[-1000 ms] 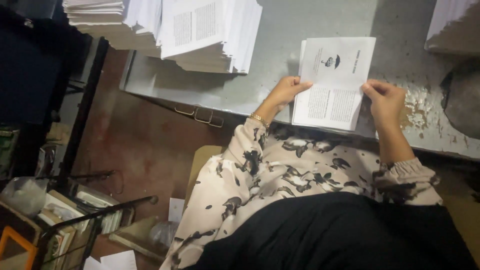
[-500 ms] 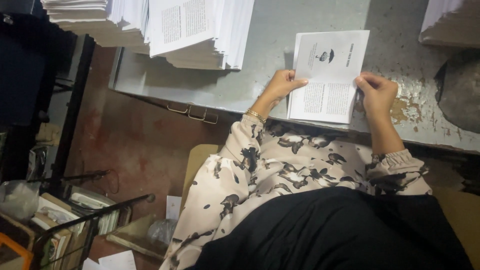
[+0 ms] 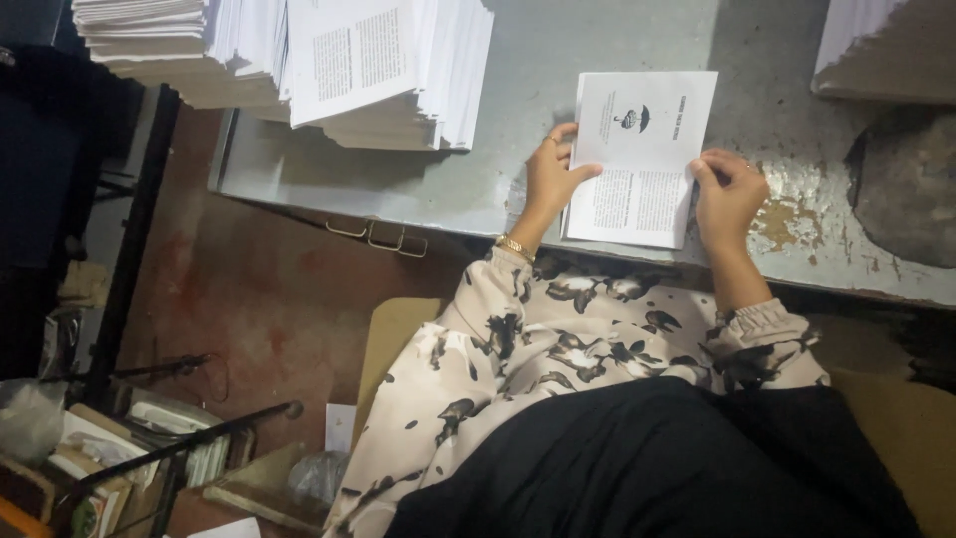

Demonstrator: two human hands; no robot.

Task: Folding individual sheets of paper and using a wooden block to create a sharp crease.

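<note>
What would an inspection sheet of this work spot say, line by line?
Surface: grey metal table, paint worn and flaking near its right edge.
Job's things: folded printed sheet lying flat on the table.
Clutter: tall stacks of printed sheets at the far left; another stack at the far right.
Grippers: left hand and right hand each press an edge of the folded sheet.
Cables: nothing seen.
Surroundings: reddish floor, rack of books at lower left.

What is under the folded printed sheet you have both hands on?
The folded printed sheet lies flat on the grey metal table, left hand and right hand at its side edges. Bare tabletop shows all round it; whatever lies directly beneath is covered.
</note>
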